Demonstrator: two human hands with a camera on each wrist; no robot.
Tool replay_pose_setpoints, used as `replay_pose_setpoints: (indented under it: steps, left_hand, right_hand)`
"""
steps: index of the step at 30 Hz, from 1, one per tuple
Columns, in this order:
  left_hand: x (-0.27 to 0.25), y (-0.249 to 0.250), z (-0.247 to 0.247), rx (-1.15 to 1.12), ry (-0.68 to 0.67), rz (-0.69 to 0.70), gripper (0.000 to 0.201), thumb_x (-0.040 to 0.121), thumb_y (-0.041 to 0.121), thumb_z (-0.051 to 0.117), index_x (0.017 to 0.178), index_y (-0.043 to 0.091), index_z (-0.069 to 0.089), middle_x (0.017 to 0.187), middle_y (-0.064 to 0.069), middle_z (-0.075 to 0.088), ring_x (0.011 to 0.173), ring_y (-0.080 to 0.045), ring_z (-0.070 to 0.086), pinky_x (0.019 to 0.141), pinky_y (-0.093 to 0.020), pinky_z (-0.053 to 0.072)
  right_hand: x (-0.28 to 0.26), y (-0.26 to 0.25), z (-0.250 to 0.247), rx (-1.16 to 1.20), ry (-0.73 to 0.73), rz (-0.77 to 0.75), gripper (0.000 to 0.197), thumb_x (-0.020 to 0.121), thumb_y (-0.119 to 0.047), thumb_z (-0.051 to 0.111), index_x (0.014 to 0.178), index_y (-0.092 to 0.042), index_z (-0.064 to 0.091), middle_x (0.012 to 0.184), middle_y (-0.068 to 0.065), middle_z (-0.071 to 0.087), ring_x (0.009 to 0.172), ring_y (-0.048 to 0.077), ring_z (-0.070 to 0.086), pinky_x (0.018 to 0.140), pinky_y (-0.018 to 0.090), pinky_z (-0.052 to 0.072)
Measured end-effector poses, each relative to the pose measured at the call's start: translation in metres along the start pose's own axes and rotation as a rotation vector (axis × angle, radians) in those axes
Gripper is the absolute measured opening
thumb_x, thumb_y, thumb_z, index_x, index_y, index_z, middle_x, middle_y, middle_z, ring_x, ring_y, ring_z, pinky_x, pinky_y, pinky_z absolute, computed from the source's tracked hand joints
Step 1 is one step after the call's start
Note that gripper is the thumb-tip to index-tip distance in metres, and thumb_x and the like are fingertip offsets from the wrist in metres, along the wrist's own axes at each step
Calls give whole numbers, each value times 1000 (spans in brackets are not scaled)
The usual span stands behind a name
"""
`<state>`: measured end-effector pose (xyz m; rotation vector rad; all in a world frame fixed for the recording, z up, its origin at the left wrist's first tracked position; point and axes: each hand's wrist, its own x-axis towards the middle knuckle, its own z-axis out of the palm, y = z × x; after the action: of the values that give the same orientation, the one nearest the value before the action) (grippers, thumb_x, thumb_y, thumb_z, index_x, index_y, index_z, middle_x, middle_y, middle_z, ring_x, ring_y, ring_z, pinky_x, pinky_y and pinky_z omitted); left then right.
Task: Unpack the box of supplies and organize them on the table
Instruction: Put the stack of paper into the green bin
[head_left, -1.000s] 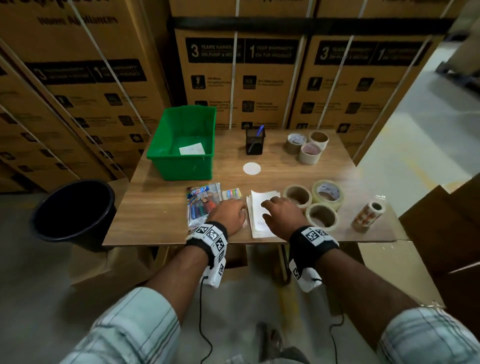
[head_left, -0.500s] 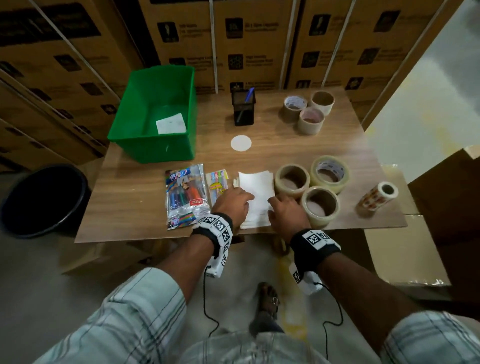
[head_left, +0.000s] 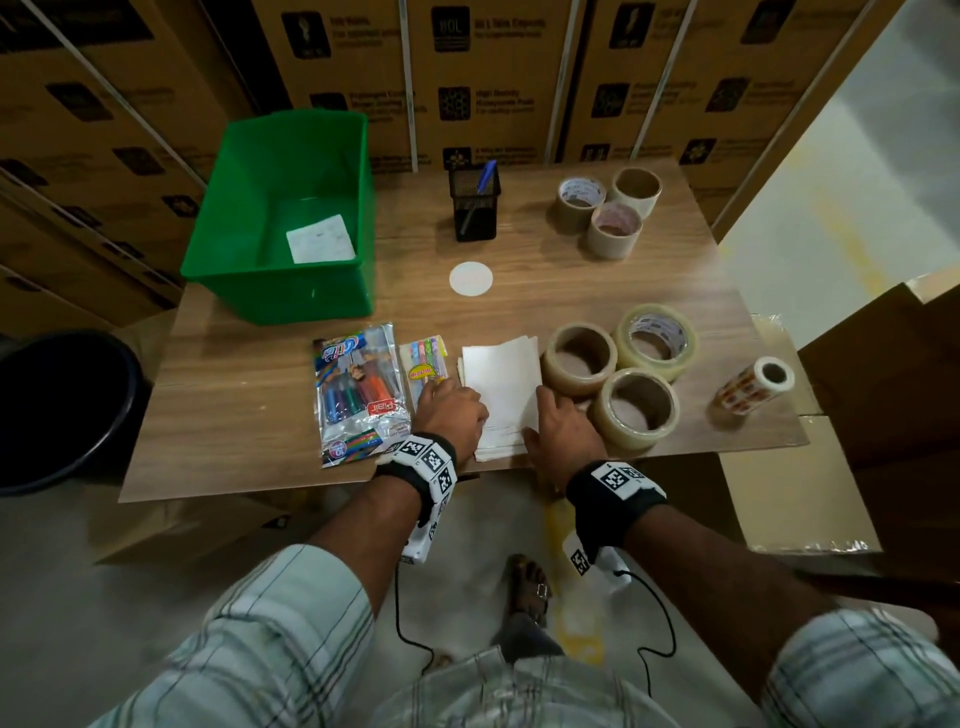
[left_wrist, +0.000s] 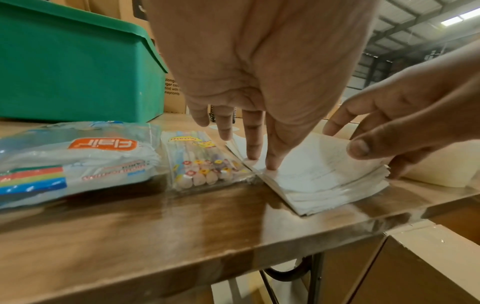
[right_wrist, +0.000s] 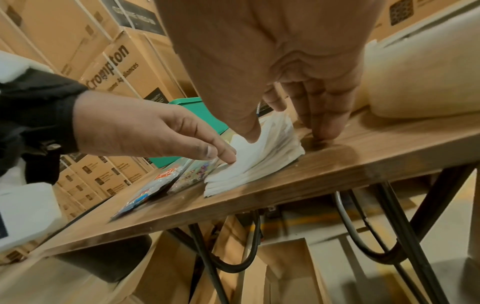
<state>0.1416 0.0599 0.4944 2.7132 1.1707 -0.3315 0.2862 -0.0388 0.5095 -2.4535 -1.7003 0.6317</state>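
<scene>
At the near edge of the table (head_left: 249, 395), a stack of white paper sheets (head_left: 506, 384) lies between both hands, its long axis running away from the person, its near end just at the table's front edge. The left hand (head_left: 452, 410) rests on the stack's left edge with straight fingers, two fingertips (left_wrist: 271, 164) pressing down on the sheets; the right hand (head_left: 563, 431) sits at the right edge, thumb on top and fingers down along the side, loosely bracketing the stack, not lifting it. Both hands are equally near; any squaring-up would mean pushing the two long sides toward each other. Just left of the paper lies a small packet of pens (head_left: 427, 364), touching or nearly touching it, then a larger marker pack (head_left: 358, 389). Three tape rolls (head_left: 618, 374) sit just to the right, the nearest right beside the right hand. A green bin (head_left: 244, 260) stands at the far left with one slip of paper inside. Compared with a second ago, the hands have stayed on the stack, settling nearer its front end and edges, while the head view has dropped to look more steeply down.
</scene>
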Motion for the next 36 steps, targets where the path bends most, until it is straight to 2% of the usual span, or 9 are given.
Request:
replay_pose_setpoints:
  steps: [7, 13, 18, 20, 24, 28, 32, 34, 36]
  left_hand:
    - [2, 1, -7, 44, -64, 30, 25, 90, 23, 48, 97, 30, 72, 111, 6, 61, 118, -26, 42, 107, -46, 23]
    - [-4, -3, -6, 32, -35, 72, 24, 91, 23, 47, 96, 28, 70, 108, 6, 59, 116, -25, 43, 105, -44, 26]
    - [-12, -6, -13, -16, -33, 79, 26, 92, 24, 45, 106, 24, 67, 132, -4, 51, 129, -31, 37, 110, -45, 25]
    - [-13, -9, -27, -106, 97, 21, 24, 92, 26, 47, 106, 19, 66, 137, -9, 47, 129, -30, 38, 109, -42, 31]
    - [-9, -13, -67, -354, 335, -162, 22, 91, 28, 51, 107, 13, 53, 118, -11, 49, 105, -27, 52, 90, -38, 45]
    - [0, -19, -98, -493, 208, -260, 54, 95, 45, 45, 135, 9, 39, 136, -17, 48, 120, -32, 51, 100, -41, 44]
    - [6, -22, -136, -730, 247, -305, 59, 96, 52, 38, 136, 9, 39, 137, -18, 50, 124, -31, 51, 103, -41, 42]
    - [6, -16, -163, -999, 284, -335, 51, 96, 55, 36, 127, 16, 45, 125, -13, 60, 113, -30, 59, 96, -44, 50]
    - [5, -7, -189, -1311, 291, -344, 39, 97, 52, 37, 118, 20, 45, 111, -5, 62, 103, -27, 63, 79, -44, 59]
  right_hand:
    - [6, -9, -6, 327, 2, 53, 79, 87, -20, 59, 148, -7, 11, 135, 23, 47, 120, 37, 50, 101, 43, 42]
    - [16, -17, -13, 500, -25, 287, 44, 89, -25, 59, 125, -6, 43, 123, 18, 60, 114, 34, 57, 97, 44, 47]
    - [13, -15, -20, 428, -6, 212, 32, 88, -14, 57, 120, -9, 50, 122, 13, 62, 113, 31, 57, 96, 43, 48]
    - [11, -15, -30, 438, 84, 151, 32, 88, -11, 55, 119, -9, 50, 118, 13, 62, 110, 32, 58, 94, 44, 48]
    - [18, -18, -61, 530, 241, 66, 18, 89, -10, 51, 107, -9, 49, 100, 11, 62, 93, 31, 60, 79, 41, 50]
    - [29, -30, -102, 685, 353, 7, 17, 92, -10, 49, 108, -8, 46, 100, 5, 60, 87, 21, 54, 73, 30, 39]
    - [39, -36, -138, 780, 409, -130, 17, 92, -12, 52, 108, -9, 47, 106, 8, 63, 93, 26, 60, 78, 43, 51]
    - [42, -39, -154, 842, 368, -185, 15, 94, -12, 52, 106, -15, 45, 109, 4, 62, 95, 22, 61, 78, 45, 54]
    - [48, -43, -166, 901, 323, -240, 17, 94, -10, 52, 107, -19, 44, 115, 5, 62, 98, 20, 63, 75, 39, 56]
